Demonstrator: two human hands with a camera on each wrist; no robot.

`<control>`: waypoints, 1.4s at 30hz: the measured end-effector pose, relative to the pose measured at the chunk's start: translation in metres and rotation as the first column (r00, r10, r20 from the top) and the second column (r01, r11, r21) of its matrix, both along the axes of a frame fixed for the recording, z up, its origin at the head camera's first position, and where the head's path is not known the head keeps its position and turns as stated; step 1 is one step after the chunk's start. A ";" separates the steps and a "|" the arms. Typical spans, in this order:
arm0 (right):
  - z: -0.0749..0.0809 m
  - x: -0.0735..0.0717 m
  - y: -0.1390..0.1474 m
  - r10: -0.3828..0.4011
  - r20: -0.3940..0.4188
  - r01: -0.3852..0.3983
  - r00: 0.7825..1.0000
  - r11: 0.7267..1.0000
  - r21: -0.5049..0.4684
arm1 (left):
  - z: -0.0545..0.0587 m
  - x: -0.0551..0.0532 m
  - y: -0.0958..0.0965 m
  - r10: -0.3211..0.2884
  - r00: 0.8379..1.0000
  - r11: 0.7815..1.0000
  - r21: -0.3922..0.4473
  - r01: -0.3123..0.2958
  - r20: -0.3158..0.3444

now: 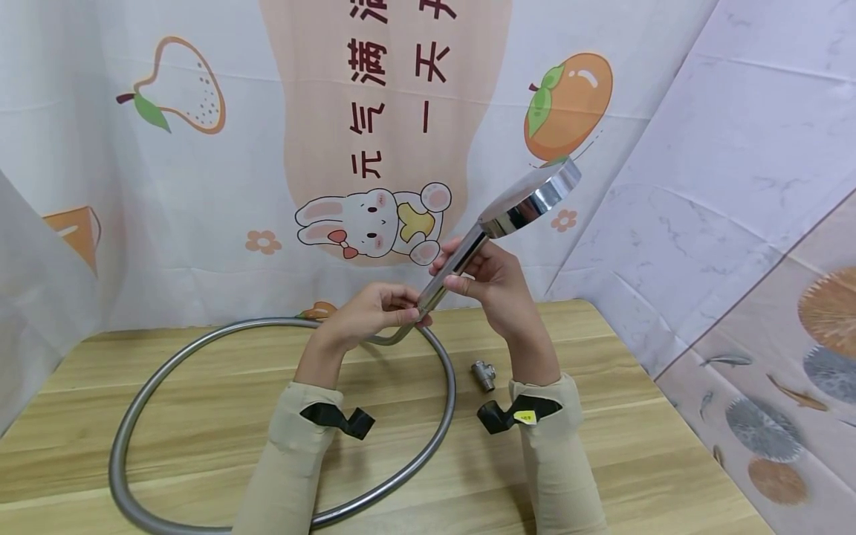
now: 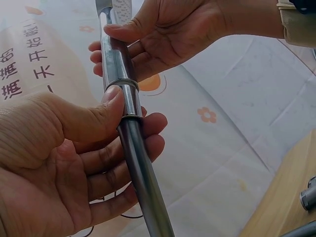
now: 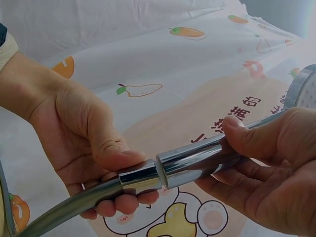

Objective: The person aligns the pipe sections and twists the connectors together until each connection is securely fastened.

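Observation:
A chrome shower head (image 1: 528, 200) is held up at a tilt above the table, its round head to the upper right. My right hand (image 1: 495, 282) grips its handle (image 3: 197, 158) between thumb and fingers. Lower down, my left hand (image 1: 368, 316) pinches the chrome end nut (image 3: 140, 177) of the grey metal shower hose (image 2: 143, 173). In the right wrist view the nut sits right at the handle's end, with a thin pale line between them. From there the hose (image 1: 449, 386) runs down and loops widely over the table.
A small metal valve fitting (image 1: 484, 375) lies on the wooden table (image 1: 642, 446), near my right wrist. Behind the table hangs a printed cloth (image 1: 234, 186) with fruit and a rabbit. More patterned cloth (image 1: 735, 371) hangs at the right side.

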State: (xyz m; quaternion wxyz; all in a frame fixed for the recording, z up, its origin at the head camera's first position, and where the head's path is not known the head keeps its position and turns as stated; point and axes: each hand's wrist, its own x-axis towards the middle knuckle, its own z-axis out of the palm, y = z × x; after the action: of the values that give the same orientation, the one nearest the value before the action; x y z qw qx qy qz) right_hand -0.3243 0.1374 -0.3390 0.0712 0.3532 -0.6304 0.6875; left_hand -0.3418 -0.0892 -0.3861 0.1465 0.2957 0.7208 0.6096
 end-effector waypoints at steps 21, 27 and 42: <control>0.000 -0.001 0.000 0.000 -0.001 0.000 1.000 1.000 -0.001 | 0.000 0.000 0.001 0.071 0.997 0.997 0.002 -0.071 0.029; 0.000 0.000 -0.001 0.007 0.003 -0.007 1.000 1.000 -0.003 | -0.001 -0.001 0.001 0.082 0.996 0.997 -0.009 -0.082 0.023; -0.002 -0.001 -0.002 0.003 0.013 -0.003 1.000 1.000 0.003 | -0.002 -0.001 0.003 0.104 0.994 0.994 -0.021 -0.104 0.019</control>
State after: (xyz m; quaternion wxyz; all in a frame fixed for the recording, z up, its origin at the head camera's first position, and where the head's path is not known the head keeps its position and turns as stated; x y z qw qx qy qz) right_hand -0.3248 0.1358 -0.3407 0.0657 0.3498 -0.6312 0.6891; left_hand -0.3429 -0.0858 -0.3880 0.1248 0.2502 0.7399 0.6119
